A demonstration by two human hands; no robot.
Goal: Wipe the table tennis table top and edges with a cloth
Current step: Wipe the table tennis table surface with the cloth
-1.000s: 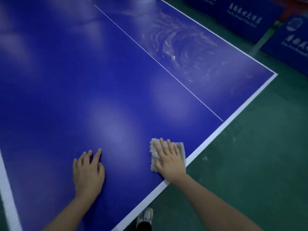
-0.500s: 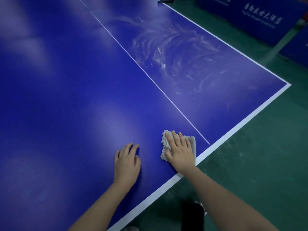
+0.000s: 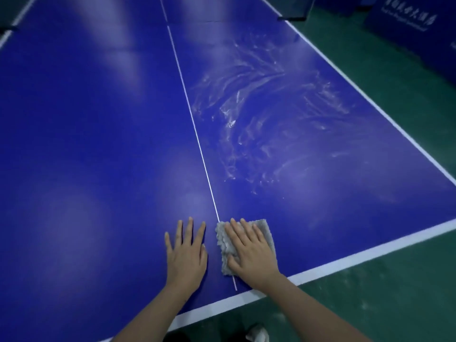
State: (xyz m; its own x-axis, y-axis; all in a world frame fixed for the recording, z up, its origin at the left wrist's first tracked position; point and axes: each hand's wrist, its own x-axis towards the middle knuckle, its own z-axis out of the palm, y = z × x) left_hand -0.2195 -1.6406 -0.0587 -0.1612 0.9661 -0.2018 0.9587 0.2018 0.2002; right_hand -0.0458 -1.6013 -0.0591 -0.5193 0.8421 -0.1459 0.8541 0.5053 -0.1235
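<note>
Under the right hand point(image 3: 249, 250), a small grey fluffy cloth point(image 3: 265, 230) is pressed flat by straight, spread fingers; nothing is pinched or curled round. Just beside it, the left hand point(image 3: 186, 255) is laid flat and empty on the blue table tennis table top point(image 3: 98, 144). The cloth is now placed across the near end of the thin white centre line point(image 3: 195, 124), close to the white end edge point(image 3: 345, 261). A second earlier it is seen short of that line, with the left hand well apart from the right. The near strip is thus judged to be wiped as far as the middle. On the right half, whitish streaky smears point(image 3: 259, 107) are seen unchanged, so that half, like the edges, is judged still to be done.
</note>
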